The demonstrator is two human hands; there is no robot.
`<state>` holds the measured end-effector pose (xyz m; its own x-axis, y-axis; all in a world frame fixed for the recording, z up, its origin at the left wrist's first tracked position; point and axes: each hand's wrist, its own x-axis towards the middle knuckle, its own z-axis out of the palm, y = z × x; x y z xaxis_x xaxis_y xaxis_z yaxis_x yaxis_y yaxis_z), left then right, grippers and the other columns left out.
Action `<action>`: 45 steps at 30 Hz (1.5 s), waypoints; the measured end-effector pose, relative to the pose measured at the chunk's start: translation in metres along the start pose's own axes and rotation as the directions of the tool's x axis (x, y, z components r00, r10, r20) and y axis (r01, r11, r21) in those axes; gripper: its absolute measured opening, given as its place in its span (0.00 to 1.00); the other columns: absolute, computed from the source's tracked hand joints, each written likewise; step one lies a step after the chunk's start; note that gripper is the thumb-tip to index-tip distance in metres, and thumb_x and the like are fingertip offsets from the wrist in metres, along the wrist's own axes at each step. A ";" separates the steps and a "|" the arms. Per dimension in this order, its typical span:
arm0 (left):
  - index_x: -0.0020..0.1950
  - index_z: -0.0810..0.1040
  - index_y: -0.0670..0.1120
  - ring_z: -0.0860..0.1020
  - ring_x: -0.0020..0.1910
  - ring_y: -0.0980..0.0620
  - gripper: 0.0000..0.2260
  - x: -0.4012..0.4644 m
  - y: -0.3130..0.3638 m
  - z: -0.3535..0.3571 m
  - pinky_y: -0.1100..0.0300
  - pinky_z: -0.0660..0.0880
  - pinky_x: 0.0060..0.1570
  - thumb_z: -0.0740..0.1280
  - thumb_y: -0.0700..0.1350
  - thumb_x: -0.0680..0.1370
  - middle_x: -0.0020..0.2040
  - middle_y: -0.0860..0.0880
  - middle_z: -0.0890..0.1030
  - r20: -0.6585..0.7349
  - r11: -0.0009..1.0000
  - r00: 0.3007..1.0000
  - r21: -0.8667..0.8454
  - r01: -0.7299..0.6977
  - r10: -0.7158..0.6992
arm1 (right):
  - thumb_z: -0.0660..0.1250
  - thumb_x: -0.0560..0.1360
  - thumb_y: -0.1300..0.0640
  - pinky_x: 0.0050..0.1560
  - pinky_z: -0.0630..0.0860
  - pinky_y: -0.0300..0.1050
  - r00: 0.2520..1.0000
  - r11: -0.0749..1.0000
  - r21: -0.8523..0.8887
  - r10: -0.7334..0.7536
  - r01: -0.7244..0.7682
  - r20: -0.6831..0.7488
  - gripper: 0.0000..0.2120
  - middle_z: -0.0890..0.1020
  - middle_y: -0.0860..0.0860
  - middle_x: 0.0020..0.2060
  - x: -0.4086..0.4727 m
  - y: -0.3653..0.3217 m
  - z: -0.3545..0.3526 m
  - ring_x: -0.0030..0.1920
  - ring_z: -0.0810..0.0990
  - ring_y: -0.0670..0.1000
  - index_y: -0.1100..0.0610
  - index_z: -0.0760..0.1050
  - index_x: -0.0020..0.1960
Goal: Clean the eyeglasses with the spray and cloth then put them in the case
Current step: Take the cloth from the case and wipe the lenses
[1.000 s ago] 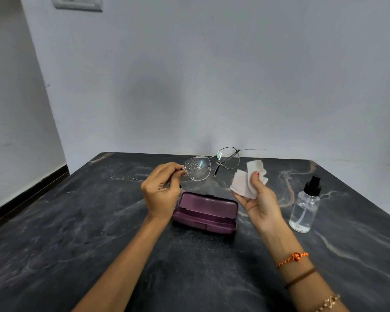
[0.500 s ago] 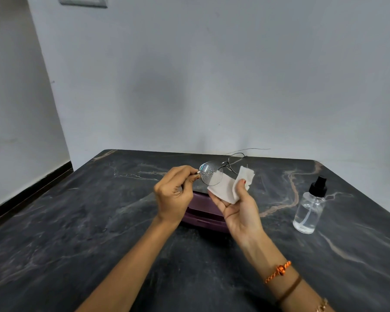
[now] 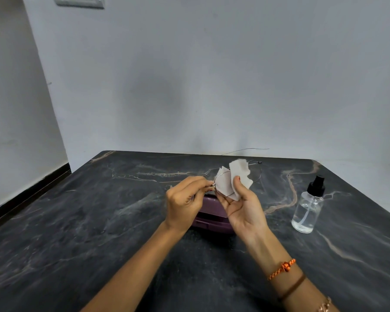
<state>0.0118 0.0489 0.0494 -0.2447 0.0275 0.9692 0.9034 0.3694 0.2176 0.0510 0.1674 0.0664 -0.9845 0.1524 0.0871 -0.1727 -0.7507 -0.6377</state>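
Thin wire-framed eyeglasses [image 3: 258,174] are held up above the table's middle. My left hand [image 3: 185,202] pinches their left hinge. My right hand [image 3: 243,206] grips a pale cloth [image 3: 240,176] folded around the left lens, thumb pressed on the cloth. The right lens rim and one temple stick out behind the cloth. A purple case [image 3: 208,218] lies open on the table beneath both hands, mostly hidden by them. A clear spray bottle [image 3: 307,211] with a black nozzle stands upright to the right.
The dark marble table [image 3: 77,233] stretches to the walls at the back and left. A light switch plate [image 3: 79,2] is on the wall at top left. My right wrist wears several bracelets.
My right hand has brought the cloth over the left lens, which was bare and wet with droplets a second ago. Both hands have drawn closer together.
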 end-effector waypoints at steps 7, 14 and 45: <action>0.38 0.82 0.34 0.79 0.38 0.54 0.09 0.000 0.001 -0.001 0.64 0.79 0.40 0.71 0.24 0.62 0.34 0.41 0.83 0.083 0.999 0.996 -0.025 -0.039 0.041 | 0.57 0.77 0.52 0.37 0.81 0.39 0.999 1.000 0.022 0.011 -0.012 0.036 0.12 0.86 0.52 0.38 0.000 -0.011 -0.001 0.38 0.84 0.48 0.59 0.75 0.52; 0.36 0.81 0.34 0.78 0.37 0.54 0.07 0.004 -0.004 -0.004 0.69 0.77 0.40 0.68 0.24 0.63 0.33 0.40 0.82 0.016 1.000 1.000 -0.003 -0.014 0.014 | 0.53 0.79 0.53 0.44 0.75 0.42 0.991 0.977 -0.179 0.127 -0.118 0.040 0.14 0.86 0.51 0.38 0.000 -0.010 0.000 0.42 0.81 0.49 0.57 0.75 0.50; 0.36 0.81 0.33 0.79 0.37 0.52 0.06 0.010 0.001 -0.005 0.68 0.78 0.40 0.70 0.26 0.62 0.34 0.38 0.82 0.107 0.986 0.994 -0.166 0.033 -0.015 | 0.69 0.65 0.60 0.24 0.72 0.31 0.999 0.899 -0.438 0.027 -0.016 0.019 0.04 0.82 0.48 0.24 0.002 -0.022 -0.006 0.22 0.76 0.40 0.59 0.78 0.40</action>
<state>0.0123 0.0449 0.0598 -0.2946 0.1209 0.9480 0.9409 0.2105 0.2655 0.0535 0.1880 0.0762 -0.9892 0.1199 0.0843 -0.1255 -0.3952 -0.9100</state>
